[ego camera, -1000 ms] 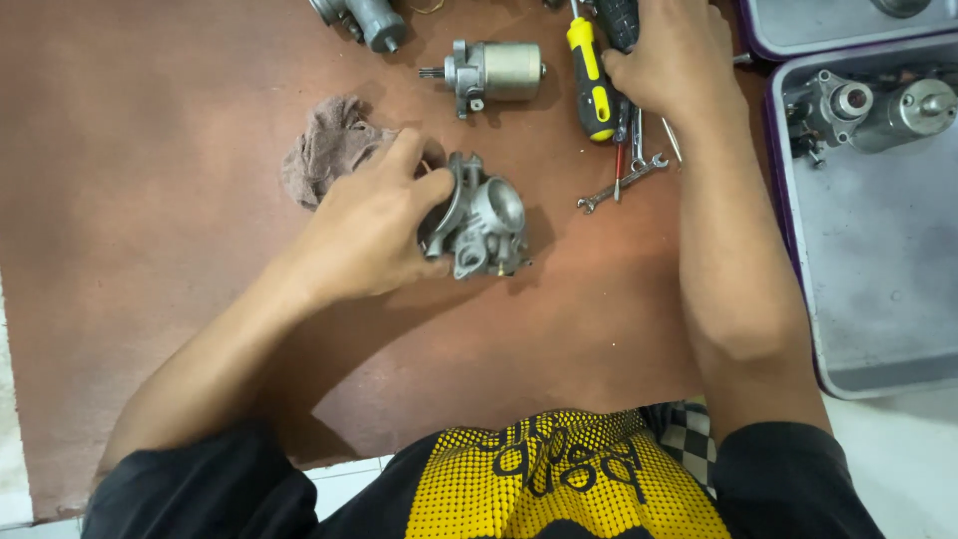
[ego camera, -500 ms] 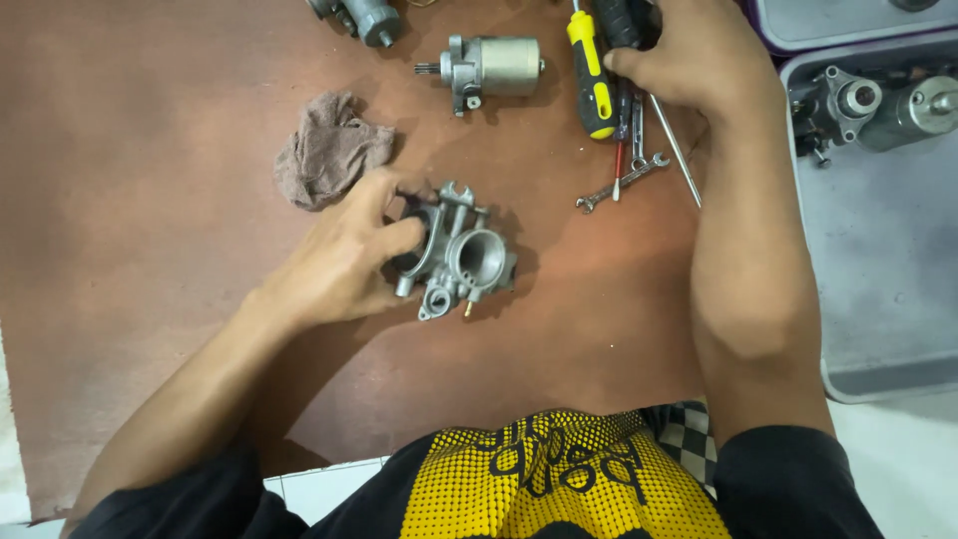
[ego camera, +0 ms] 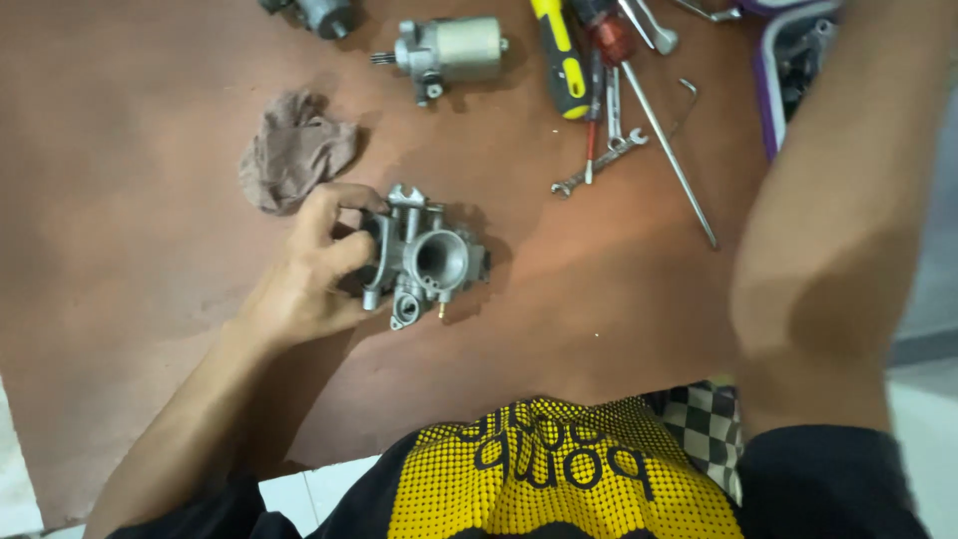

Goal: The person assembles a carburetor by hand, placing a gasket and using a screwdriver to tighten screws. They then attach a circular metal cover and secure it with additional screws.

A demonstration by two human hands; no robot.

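Carburettor body, grey cast metal with round bore (ego camera: 424, 262), rests on brown surface (ego camera: 150, 200); my left hand (ego camera: 304, 274) pinches its left side. Right hand out of frame, grip unknowable. Steadying step; next calls for a tool.

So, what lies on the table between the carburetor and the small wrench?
In the head view nothing lies between the carburetor and the small wrench: only bare brown table.
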